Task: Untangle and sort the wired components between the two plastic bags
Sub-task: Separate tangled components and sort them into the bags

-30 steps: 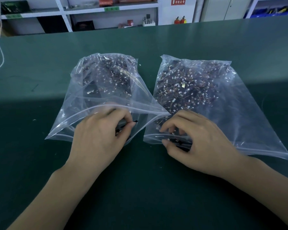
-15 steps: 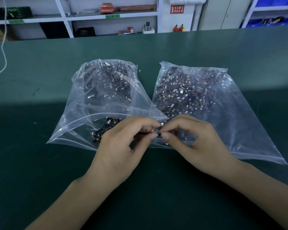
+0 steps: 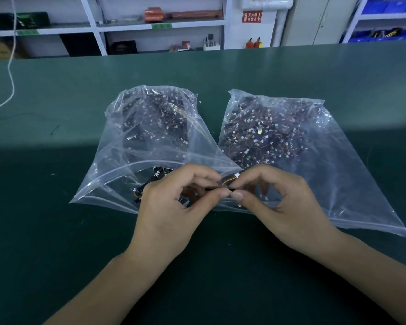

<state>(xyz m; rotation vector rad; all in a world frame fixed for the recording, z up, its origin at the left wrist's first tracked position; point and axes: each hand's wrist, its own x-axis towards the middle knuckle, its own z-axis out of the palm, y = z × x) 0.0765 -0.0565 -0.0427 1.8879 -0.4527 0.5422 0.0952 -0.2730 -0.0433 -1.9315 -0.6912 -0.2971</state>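
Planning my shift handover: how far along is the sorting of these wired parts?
Early or midway. Done: few loose pieces lie near the left bag's mouth. In hand: left hand and right hand pinch one wired component. Left: the tangled mass in the right bag.

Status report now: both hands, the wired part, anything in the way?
Left hand and right hand pinch one wired part between them. Held in front of the two bags, left bag, right bag. Nothing in the way.
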